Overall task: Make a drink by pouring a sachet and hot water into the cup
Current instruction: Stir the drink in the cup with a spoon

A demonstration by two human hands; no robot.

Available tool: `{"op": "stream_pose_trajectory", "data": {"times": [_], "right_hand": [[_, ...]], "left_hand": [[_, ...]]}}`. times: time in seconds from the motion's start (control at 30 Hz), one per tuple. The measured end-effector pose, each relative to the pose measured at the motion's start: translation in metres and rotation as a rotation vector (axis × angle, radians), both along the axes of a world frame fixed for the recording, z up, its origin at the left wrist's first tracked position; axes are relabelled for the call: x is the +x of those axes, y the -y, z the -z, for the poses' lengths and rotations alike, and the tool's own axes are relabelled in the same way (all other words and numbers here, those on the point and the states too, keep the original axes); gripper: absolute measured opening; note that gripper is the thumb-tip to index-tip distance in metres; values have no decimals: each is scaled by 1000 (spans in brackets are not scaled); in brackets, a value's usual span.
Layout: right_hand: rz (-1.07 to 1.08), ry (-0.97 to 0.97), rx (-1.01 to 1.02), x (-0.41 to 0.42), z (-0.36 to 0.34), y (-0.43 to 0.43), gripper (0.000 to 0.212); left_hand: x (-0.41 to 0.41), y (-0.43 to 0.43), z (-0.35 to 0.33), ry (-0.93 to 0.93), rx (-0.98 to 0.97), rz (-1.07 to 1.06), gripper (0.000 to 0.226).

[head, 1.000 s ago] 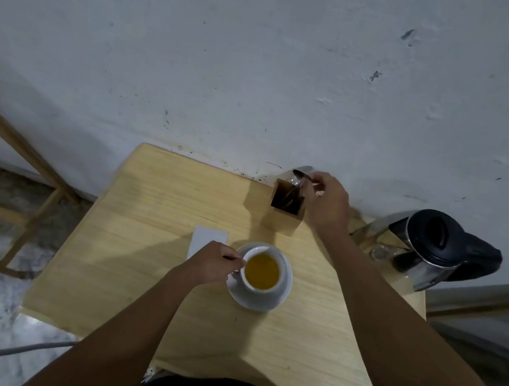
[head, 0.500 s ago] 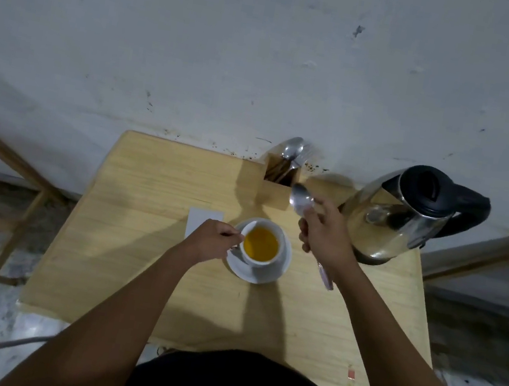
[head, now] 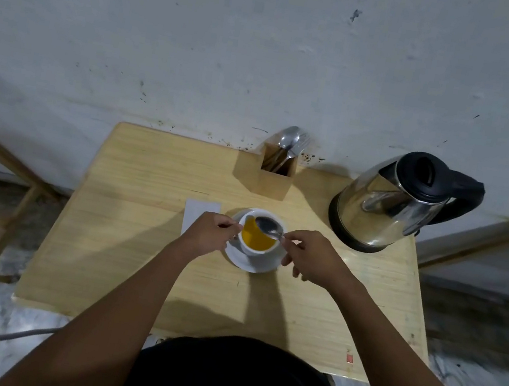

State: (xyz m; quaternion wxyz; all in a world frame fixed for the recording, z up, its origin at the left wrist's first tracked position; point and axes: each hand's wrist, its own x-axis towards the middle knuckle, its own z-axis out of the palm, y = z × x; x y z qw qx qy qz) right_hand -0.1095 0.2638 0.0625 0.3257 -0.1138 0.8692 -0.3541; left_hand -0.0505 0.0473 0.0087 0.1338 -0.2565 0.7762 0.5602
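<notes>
left hand [head: 211, 232] grips cup [head: 253, 249] handle; right hand [head: 309, 258] pinches spoon [head: 269, 226] above it.

right hand [head: 313, 258] holding spoon [head: 269, 226] over cup [head: 259, 237], left hand [head: 211, 232] steadying

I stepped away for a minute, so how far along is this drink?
Done: the cup on its saucer holds orange liquid, and the kettle is back on the table. In hand: the right hand holds a spoon over the cup while the left hand steadies it. Left: stirring.
</notes>
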Motion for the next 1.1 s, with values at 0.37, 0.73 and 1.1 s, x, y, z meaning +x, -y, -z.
{"op": "stream_pose_trajectory", "data": {"times": [0.37, 0.73, 1.1], "right_hand": [[-375, -277, 403, -9, -5, 4, 36], [-716, -599, 708, -18, -24, 16, 28], [-752, -736, 712, -23, -39, 45, 19]], "left_hand": [[1, -2, 3, -21, -13, -23, 22], [2, -4, 2, -33, -15, -20, 25], [2, -3, 5, -34, -6, -26, 23]]}}
